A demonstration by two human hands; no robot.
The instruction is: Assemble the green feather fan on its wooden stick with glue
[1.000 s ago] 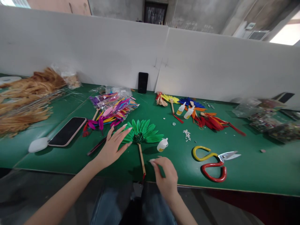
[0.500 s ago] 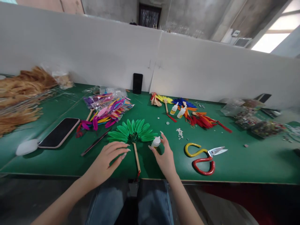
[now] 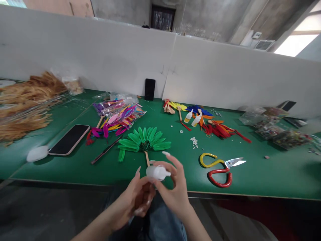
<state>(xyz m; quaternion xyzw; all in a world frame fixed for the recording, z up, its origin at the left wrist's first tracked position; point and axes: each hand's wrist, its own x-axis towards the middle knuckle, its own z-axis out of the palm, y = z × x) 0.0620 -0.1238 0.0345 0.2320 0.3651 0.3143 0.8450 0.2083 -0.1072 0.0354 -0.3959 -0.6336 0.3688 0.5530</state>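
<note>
A small white squeeze bottle [image 3: 157, 172] lies tilted in my right hand [image 3: 175, 187], pinched between thumb and fingers, its nozzle pointing right. My left hand [image 3: 140, 197] is beside the base of the bottle, thumb raised and fingers loosely curled below; whether it touches the bottle is hard to tell. Just beyond both hands, a green feather fan [image 3: 144, 140] lies flat on the table. The bottle and hands cover the lower part of its wooden handle [image 3: 147, 159]. At the fan's left edge one green feather [image 3: 121, 155] points downward, out of line with the others.
Scissors [image 3: 222, 169] with yellow and red handles lie right of my hands, near white beads [image 3: 194, 142]. Tweezers [image 3: 105, 151] and a phone [image 3: 69, 140] are on the left. Behind are bagged feathers [image 3: 120, 115], two glue bottles [image 3: 188, 116] and red feathers [image 3: 219, 130].
My right hand has lifted the bottle off the table and brought it left and nearer, tipping it over. My left hand has moved toward the bottle. One fan feather now hangs down at the left.
</note>
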